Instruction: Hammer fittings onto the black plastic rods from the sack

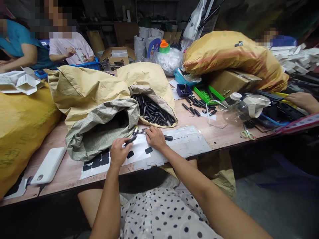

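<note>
My left hand (119,151) is closed around a black handle-like part (130,141), which points up and to the right. My right hand (155,137) grips a small hammer (142,132) by its metal shaft, and the black handle end sticks out to the right. The hammer's head, with a yellowish tip, meets or nearly meets the end of the black part; I cannot tell if they touch. Beneath my hands lies a white sheet with black rounded stickers (149,150), partly over a grey flat board (184,141).
An open sack full of black handles (157,111) and a sack with a grey lining (99,136) stand just beyond my hands. A white power bank (48,166) lies left. Loose black parts, a green tray (208,94), a clear jug (249,108) and scissors (248,134) are right. Other people sit around.
</note>
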`<state>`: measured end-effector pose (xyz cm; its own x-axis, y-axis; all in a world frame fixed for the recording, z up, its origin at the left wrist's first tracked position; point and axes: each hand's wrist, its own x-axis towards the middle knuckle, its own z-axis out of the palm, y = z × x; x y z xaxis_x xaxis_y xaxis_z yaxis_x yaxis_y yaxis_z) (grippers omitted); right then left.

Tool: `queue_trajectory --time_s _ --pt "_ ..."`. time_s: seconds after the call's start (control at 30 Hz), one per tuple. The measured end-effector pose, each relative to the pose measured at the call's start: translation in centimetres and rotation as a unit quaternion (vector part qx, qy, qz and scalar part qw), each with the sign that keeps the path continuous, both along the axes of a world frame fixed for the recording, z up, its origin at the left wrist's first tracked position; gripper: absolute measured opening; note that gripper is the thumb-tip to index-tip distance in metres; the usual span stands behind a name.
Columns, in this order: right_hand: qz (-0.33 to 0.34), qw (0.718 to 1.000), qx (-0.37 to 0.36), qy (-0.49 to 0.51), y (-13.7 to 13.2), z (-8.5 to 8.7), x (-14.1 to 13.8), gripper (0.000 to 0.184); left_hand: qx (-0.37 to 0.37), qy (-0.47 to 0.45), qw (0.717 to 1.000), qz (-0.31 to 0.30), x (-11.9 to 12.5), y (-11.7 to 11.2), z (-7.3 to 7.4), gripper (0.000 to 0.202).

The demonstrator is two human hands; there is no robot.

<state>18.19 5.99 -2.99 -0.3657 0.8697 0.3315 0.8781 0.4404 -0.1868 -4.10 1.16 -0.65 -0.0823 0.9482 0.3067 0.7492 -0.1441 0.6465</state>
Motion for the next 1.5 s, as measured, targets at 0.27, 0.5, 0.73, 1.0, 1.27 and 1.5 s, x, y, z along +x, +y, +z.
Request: queue_trajectory --time_s 0.27,0.5,0.73,1.0,1.27,1.5 --pt "0.001 1.0 -0.022 -0.002 0.2 0.2 0.1 0.025 -0.058 0.005 0.995 -0.078 1.0 -1.5 -2.4 0.014" --pt "0.009 0.999 -0.032 -0.002 -0.2 0.9 0.7 0.025 -0.056 0.012 0.996 -0.071 1.1 -1.3 -2.4 0.014" --pt "0.04 0.991 -0.03 0.12 -5.3 1.3 2.4 0.034 -0.077 0.008 0.995 -0.062 1.3 -1.0 -2.6 0.011" --pt "0.027 0.993 -0.015 0.118 -8.5 1.2 2.3 0.037 -0.097 0.001 0.994 -0.053 1.8 -1.0 -2.0 0.014" --pt "0.024 0.992 -0.017 0.124 -8.5 1.8 2.1 0.038 -0.098 -0.009 0.994 -0.047 2.0 -0.8 -2.1 0.013" --pt "0.044 0.995 -0.044 0.081 -8.3 1.9 0.6 0.032 -0.104 0.0 0.993 -0.048 2.0 -0.7 -1.9 0.01"
